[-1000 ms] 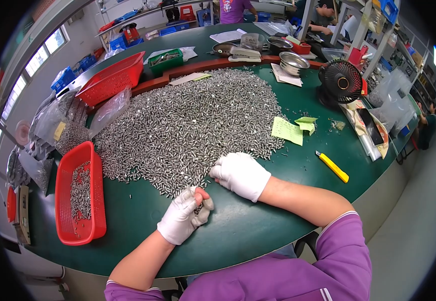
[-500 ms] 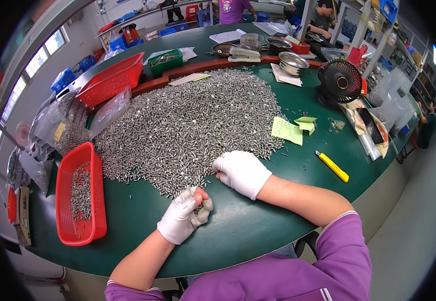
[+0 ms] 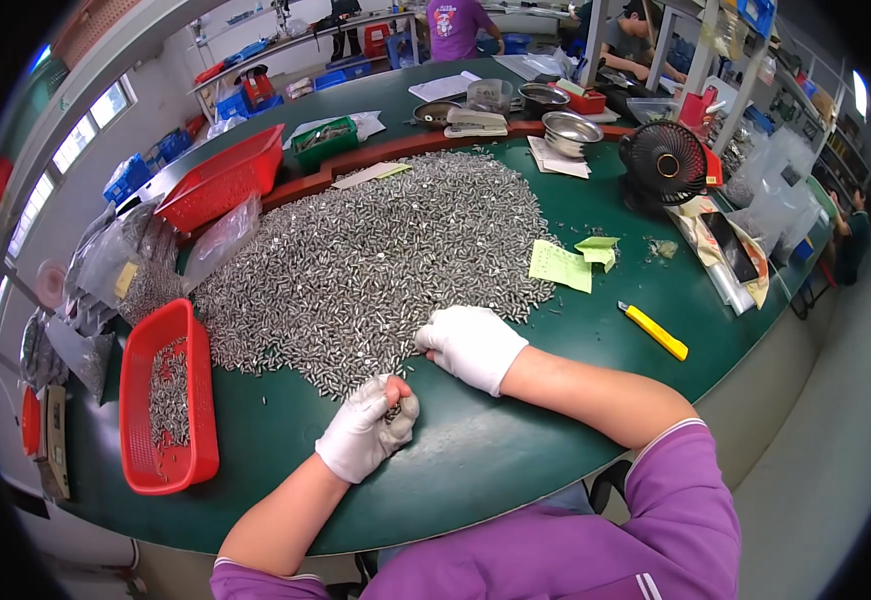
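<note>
A broad heap of small shiny metal pins (image 3: 375, 240) covers the middle of the green table. At its near edge, my left hand (image 3: 365, 430), in a white glove with bare thumb and fingertip showing, is curled closed. A few of the pins seem to lie inside its fingers. Just right of it, my right hand (image 3: 472, 348), also white-gloved, is palm down with fingers bent together at the edge of the heap. Its fingertips are mostly hidden, so whatever they pinch cannot be made out.
On the left stands a red basket (image 3: 209, 440) holding more pins, beside filled plastic bags (image 3: 80, 350). To the right lie a yellow utility knife (image 3: 655, 331), green paper notes (image 3: 560, 265), a black fan (image 3: 663, 162) and a phone (image 3: 730, 248). Metal bowls (image 3: 572, 128) stand at the back.
The view has shifted slightly, so the heap's far part and the things on the right appear farther left. Both hands keep nearly the same pose at the heap's near edge.
</note>
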The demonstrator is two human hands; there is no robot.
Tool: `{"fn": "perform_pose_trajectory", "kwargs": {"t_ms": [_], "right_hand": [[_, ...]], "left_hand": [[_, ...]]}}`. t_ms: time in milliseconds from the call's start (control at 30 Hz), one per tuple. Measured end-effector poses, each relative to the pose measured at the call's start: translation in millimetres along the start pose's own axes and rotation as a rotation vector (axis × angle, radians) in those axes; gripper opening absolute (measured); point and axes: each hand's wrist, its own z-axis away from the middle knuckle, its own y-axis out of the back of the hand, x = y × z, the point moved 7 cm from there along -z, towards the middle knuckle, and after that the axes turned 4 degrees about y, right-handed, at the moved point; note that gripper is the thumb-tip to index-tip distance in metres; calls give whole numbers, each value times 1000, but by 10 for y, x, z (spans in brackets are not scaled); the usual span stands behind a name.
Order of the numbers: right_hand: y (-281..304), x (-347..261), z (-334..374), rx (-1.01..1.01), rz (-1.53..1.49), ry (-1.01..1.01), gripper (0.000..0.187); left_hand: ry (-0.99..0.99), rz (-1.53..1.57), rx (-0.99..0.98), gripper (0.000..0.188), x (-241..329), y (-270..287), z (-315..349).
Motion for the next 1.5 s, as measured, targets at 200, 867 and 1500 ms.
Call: {"fn": "perform_pose_trajectory", "kwargs": {"t_ms": [200, 867, 1500], "right_hand": [[57, -33, 12, 18, 88, 68, 11], [140, -401, 174, 213, -499, 21, 14], [290, 58, 152, 352, -27, -121, 9]], "left_hand": [[76, -26, 42, 17, -28, -2, -68], [68, -15, -73, 16, 33, -12, 6], [3, -46, -22, 28, 81, 40, 20]]}}
